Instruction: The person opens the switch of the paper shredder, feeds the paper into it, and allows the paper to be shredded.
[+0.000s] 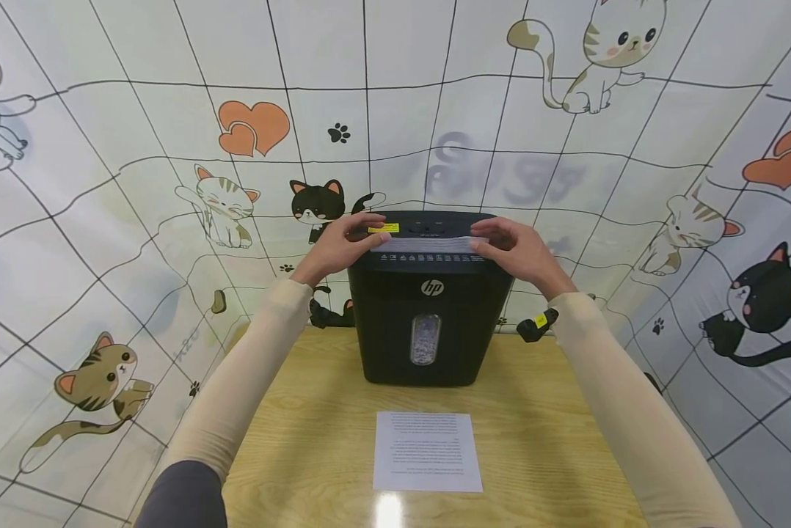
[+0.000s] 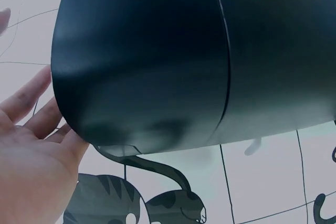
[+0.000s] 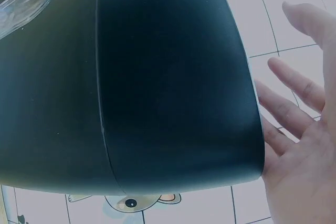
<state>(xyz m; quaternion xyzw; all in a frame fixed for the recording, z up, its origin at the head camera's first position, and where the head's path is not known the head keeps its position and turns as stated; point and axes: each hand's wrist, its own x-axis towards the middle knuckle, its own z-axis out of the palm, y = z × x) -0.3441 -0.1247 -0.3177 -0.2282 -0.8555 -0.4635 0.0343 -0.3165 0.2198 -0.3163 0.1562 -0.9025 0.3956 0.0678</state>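
Note:
A black HP paper shredder (image 1: 395, 308) stands upright on the wooden table. White paper (image 1: 428, 244) shows as a narrow band along the slot in its top. At the left end of this band is my left hand (image 1: 345, 242), its thumb tip right at the paper and its fingers held apart from the thumb. My right hand (image 1: 517, 249) mirrors it at the right end, thumb tip overlapping the paper. Both wrist views show relaxed, spread fingers beside the shredder's dark body (image 2: 142, 66), and the right thumb (image 3: 304, 19) stands well away from its fingers.
A printed sheet (image 1: 427, 451) lies on the wooden table (image 1: 303, 440) in front of the shredder. Shredded bits show through the clear window (image 1: 425, 339). Cloth with cat drawings (image 1: 395, 125) hangs behind and on both sides. A yellow label (image 1: 385, 228) sits on the shredder's top.

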